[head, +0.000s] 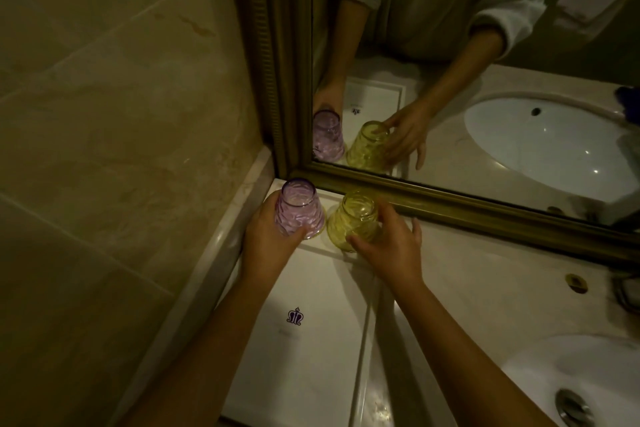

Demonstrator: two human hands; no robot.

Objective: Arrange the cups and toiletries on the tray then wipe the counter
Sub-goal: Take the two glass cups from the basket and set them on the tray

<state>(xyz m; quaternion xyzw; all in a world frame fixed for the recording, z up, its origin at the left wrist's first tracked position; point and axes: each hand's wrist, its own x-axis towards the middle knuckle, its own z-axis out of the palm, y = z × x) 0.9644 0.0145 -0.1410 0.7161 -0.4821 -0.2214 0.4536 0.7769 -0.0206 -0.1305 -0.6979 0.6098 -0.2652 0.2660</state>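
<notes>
Two cups here, one in each hand. My left hand [268,236] is wrapped around the purple cup [300,208], fingers closed on its ribbed side, up in the far corner of the white tray [311,357] at centre frame. My right hand [389,244] grips the yellow cup [355,220] just beside it, to the right; the two cups are close, though I cannot tell whether they touch. Both stand wide end down, narrow end up. Whether either actually rests on the tray or hangs just above it is hard to say, since my fingers cover the lower edges.

One tray, with one small purple crest [295,316] printed mid-surface; the faint lettering under it is too blurred to read. One sink basin [571,381], cut off at the lower right, with its metal drain [573,407] partly out of frame. One gold-framed mirror [485,80] fills the upper right, doubling cups, hands and basin. The marble counter [467,274] runs between tray and basin.
</notes>
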